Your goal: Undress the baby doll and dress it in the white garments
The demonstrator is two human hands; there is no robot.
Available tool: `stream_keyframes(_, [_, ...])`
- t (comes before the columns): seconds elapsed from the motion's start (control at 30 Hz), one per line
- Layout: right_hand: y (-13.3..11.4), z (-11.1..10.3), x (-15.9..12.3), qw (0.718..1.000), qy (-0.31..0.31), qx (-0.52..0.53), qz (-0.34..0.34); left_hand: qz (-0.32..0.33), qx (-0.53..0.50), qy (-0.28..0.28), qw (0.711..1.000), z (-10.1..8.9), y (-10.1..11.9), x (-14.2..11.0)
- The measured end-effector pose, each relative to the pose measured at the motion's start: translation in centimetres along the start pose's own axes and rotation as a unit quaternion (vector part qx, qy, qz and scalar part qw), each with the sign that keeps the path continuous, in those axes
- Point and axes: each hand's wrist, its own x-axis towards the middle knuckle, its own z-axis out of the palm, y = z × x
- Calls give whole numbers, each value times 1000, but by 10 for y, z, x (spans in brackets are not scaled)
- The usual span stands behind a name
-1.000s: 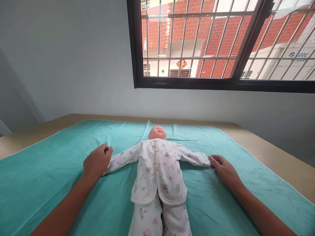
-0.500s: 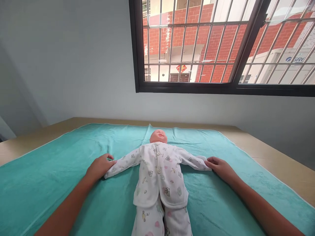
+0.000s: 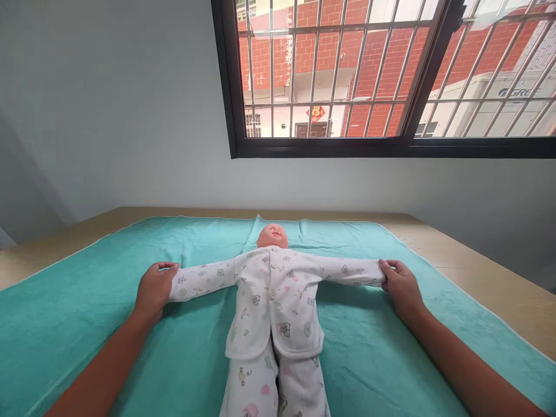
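Note:
A baby doll (image 3: 273, 236) lies on its back on a teal blanket (image 3: 360, 347), its head toward the wall. It wears a white printed jacket (image 3: 273, 307) and matching trousers (image 3: 299, 385). My left hand (image 3: 155, 289) pinches the cuff of the sleeve on the left (image 3: 202, 279). On the other side, my right hand (image 3: 399, 284) grips the end of the sleeve on the right (image 3: 351, 271). Both sleeves are stretched straight out sideways, a little above the blanket. The doll's hands are not visible, and its feet fall outside the view.
The blanket covers most of a pale wooden tabletop (image 3: 473, 272). Behind it stands a grey-white wall (image 3: 130, 116) with a dark-framed, barred window (image 3: 321, 147) at the upper right.
Both hands have moved outward and pulled the sleeves from sloping down to nearly level and taut. The camera view has shifted slightly.

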Motion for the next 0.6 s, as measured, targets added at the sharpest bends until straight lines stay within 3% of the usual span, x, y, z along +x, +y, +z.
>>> stream_keyframes(0.17, [5, -5, 9, 986, 43, -158, -41, 4, 22, 11, 1000, 0, -10, 11])
stream_keyframes(0.3, [9, -8, 16, 962, 31, -266, -58, 32, 136, 0, 990, 2, -19, 21])
stream_keyframes(0.47, [11, -12, 20, 946, 23, -316, -73, 29, 236, -15, 971, 1, -22, 22])
stream_keyframes(0.6, [9, -18, 15, 932, -8, -348, -100, 70, 232, -44, 969, 0, -24, 19])
